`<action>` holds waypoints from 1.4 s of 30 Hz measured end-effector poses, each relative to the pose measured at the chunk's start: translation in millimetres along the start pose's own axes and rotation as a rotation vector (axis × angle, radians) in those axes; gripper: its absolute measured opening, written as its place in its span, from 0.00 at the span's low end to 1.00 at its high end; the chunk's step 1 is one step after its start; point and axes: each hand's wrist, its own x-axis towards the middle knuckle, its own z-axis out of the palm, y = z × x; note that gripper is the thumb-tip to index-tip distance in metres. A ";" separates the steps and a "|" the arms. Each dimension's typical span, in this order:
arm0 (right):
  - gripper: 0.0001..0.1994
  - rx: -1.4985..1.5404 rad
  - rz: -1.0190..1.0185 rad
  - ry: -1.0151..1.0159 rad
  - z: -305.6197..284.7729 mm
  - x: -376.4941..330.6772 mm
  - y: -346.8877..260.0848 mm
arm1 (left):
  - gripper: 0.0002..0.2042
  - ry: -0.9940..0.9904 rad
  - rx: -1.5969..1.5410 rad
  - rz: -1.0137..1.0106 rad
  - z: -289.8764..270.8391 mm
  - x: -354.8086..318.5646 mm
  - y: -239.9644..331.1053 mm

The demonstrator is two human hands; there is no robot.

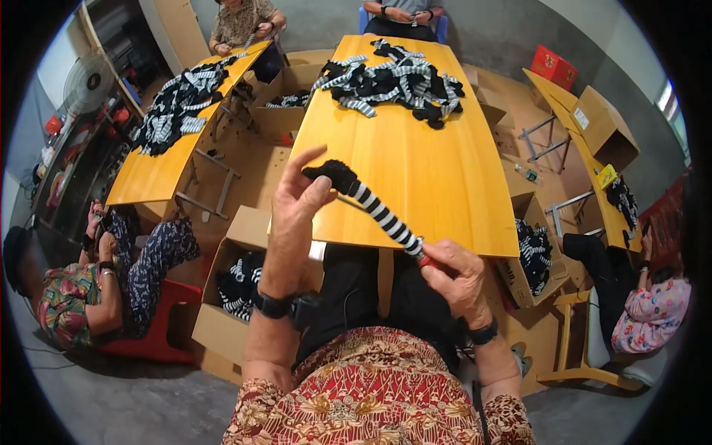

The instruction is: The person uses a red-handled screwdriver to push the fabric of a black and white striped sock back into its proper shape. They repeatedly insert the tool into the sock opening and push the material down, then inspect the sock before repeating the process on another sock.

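Near grey walls (504, 33), the yellow table (408, 163) bears socks (400, 81), it seems

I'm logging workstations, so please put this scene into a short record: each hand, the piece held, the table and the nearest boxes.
Left hand: pinches the striped knit piece at its black end
Right hand: holds a red item, mostly hidden, at the piece's other end
Piece: black and white, slanting down toward the right hand
Table: yellow, with a pile of similar pieces at its far end
Boxes: left box and right box, open, holding similar pieces
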 end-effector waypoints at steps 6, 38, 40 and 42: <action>0.18 -0.083 -0.082 -0.057 -15.7 6.8 -12.5 | 0.15 -0.180 0.062 -0.037 -8.7 9.2 17.8; 0.17 0.246 0.139 0.109 24.1 -20.4 -3.1 | 0.17 0.179 0.150 0.323 41.2 -25.2 -8.6; 0.17 -0.041 0.014 0.135 30.7 -19.7 -4.1 | 0.17 0.199 0.065 0.265 44.2 -22.5 -4.1; 0.17 -0.157 -0.100 0.128 27.1 -11.9 -10.2 | 0.18 0.118 0.008 0.172 37.3 -13.0 5.7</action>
